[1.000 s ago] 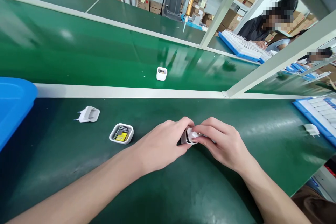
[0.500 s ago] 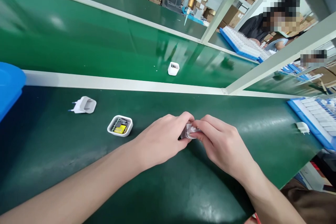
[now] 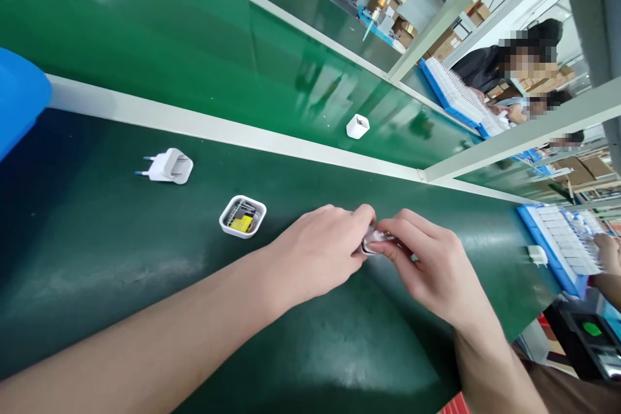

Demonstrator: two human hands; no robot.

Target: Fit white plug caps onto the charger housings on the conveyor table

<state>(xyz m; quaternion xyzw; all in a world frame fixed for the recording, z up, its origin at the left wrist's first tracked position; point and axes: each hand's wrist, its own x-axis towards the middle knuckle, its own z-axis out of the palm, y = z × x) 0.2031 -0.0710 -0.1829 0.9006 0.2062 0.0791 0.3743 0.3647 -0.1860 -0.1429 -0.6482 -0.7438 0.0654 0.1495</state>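
Left hand [image 3: 325, 249]: half-curled, thumb and fingers closed round a small white charger housing [image 3: 365, 247]. Right hand [image 3: 434, 262]: thumb and fingertips in a pinch on a white plug cap [image 3: 381, 236], which sits against the housing's right-hand end; cannot tell how far in it is, as fingers of both hands cover most of the two pieces. Both held close over the green worktop [image 3: 136, 259], near the middle of the view.

Left of the left hand, well apart from it: an open charger shell [image 3: 224, 224], opening up, yellow and dark components inside. Farther left, a two-pin plug cap [image 3: 171, 166] on its side, pins pointing left. Beyond the white rail [image 3: 242, 136], a third housing [image 3: 358, 127], its opening showing. Far left, a blue bin [image 3: 19, 97].

Right side: a white plug [image 3: 537, 255] just beside a blue-edged tray [image 3: 553, 249] of white pieces; a co-worker's hand [image 3: 609, 251] at the tray's far side. A pale diagonal post [image 3: 524, 128] crosses in front of the background at upper right.
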